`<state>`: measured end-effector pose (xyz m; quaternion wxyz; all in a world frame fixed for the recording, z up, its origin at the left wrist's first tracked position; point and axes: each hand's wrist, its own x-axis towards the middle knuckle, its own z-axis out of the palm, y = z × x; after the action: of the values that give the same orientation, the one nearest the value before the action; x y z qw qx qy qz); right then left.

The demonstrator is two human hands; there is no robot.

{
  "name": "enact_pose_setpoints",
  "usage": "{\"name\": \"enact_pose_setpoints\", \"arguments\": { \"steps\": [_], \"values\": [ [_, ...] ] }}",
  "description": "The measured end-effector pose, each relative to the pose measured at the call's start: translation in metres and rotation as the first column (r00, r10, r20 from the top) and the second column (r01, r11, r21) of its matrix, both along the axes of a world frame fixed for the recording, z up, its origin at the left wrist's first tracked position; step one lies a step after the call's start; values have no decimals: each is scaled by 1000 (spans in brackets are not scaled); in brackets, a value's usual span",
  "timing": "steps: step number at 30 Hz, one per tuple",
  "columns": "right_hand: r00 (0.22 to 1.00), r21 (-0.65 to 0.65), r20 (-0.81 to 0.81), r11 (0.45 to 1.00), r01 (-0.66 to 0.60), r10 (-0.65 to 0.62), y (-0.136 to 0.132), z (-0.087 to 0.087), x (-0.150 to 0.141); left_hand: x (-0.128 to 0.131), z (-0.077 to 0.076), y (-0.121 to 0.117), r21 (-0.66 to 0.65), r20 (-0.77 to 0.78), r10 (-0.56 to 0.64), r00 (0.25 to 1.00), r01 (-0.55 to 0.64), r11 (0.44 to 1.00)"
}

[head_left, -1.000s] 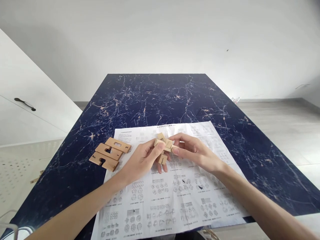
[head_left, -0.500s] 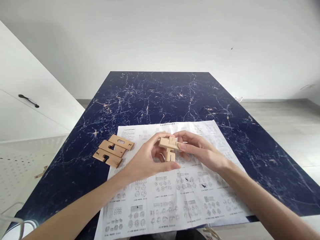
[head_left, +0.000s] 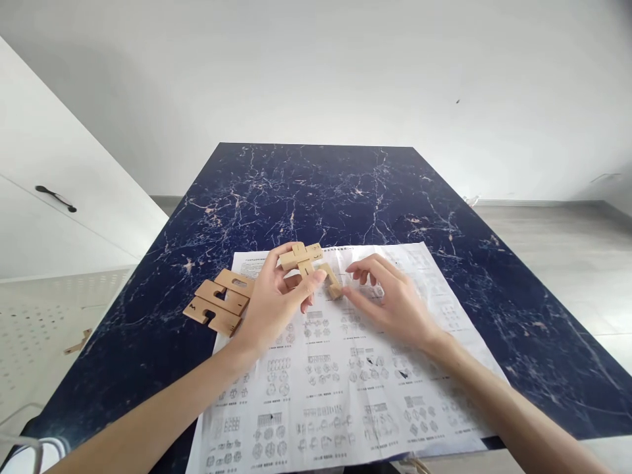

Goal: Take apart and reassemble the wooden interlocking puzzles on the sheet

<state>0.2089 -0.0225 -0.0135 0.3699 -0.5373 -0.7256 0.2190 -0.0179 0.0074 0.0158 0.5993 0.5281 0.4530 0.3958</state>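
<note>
My left hand (head_left: 276, 299) is closed around several joined wooden puzzle pieces (head_left: 300, 257), held crosswise above the printed sheet (head_left: 336, 368). Its thumb presses on the near side of them. Just right of that thumb is one more notched wooden puzzle piece (head_left: 334, 283); whether it lies on the paper or touches the held ones I cannot tell. My right hand (head_left: 392, 299) is open, fingers apart and curved, with its thumb tip close to this notched piece. Left of my left hand, flat wooden pieces with cut-outs and black marks (head_left: 220, 303) lie side by side, partly over the sheet's edge.
The sheet, covered with small diagrams, lies on a dark blue marbled table (head_left: 306, 191). A white cabinet (head_left: 64, 164) with a black handle stands at left, beside a perforated white surface (head_left: 44, 322). A pale wall (head_left: 316, 72) rises behind.
My hands have come apart. The left hand has moved left and turned the joined pieces; the right has let go and opened. A notched piece now shows between them.
</note>
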Motion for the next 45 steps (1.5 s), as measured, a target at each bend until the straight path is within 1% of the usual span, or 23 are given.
{"name": "enact_pose_setpoints", "arguments": {
  "steps": [3,5,8,11,14,16,18,19,21,23,25,28,30,33,37,38,41,45],
  "values": [
    [994,-26,59,995,-91,93,-1,-3,-2,0,-3,0,-24,28,-20,999,20,1000],
    [986,-20,93,990,-140,142,-1,-5,-2,1,-5,0,-34,39,-26,999,28,999],
    [975,24,134,983,-184,179,0,-6,-3,2,-5,0,-43,47,-34,998,36,998],
    [974,36,129,980,-195,188,1,-7,-3,3,-3,-1,-52,25,-25,999,27,998],
    [982,4,51,983,-183,182,1,-7,-2,4,-3,-2,-44,13,-28,1000,28,999],
    [988,-41,-31,988,-151,150,2,-4,-1,4,-3,-2,-19,11,-38,999,39,999],
    [982,-103,-150,986,-133,117,3,-1,1,3,-4,-3,7,-1,-48,999,48,999],
    [965,-134,-235,980,-147,113,3,2,2,3,-4,-3,19,-8,-52,999,52,998],
    [894,-196,-431,954,-226,123,4,6,5,2,-5,-5,50,-26,-63,998,65,997],
    [802,-251,-585,912,-325,125,4,8,8,1,-4,-6,106,-64,-82,995,88,990],
    [745,-296,-657,868,-399,118,4,9,9,0,-4,-8,188,-120,-85,989,107,976],
    [690,-323,-715,820,-472,115,1,8,8,0,-4,-9,309,-190,-51,980,109,945],
    [666,-350,-740,793,-499,92,0,7,7,0,-6,-9,366,-209,-39,977,115,923],
    [659,-393,-748,755,-525,70,-2,9,6,0,-7,-9,435,-232,-49,971,149,888],
    [646,-387,-746,683,-620,163,-2,13,7,0,-10,-11,512,-283,-71,956,213,832],
    [637,-383,-751,673,-632,171,-2,13,7,0,-10,-11,524,-294,-76,953,227,821],
    [615,-382,-777,680,-626,130,-1,12,6,-1,-12,-13,549,-327,-78,942,256,795],
    [590,-383,-803,689,-615,81,-2,9,3,-2,-14,-12,572,-362,-48,931,262,777]
  ]
}}
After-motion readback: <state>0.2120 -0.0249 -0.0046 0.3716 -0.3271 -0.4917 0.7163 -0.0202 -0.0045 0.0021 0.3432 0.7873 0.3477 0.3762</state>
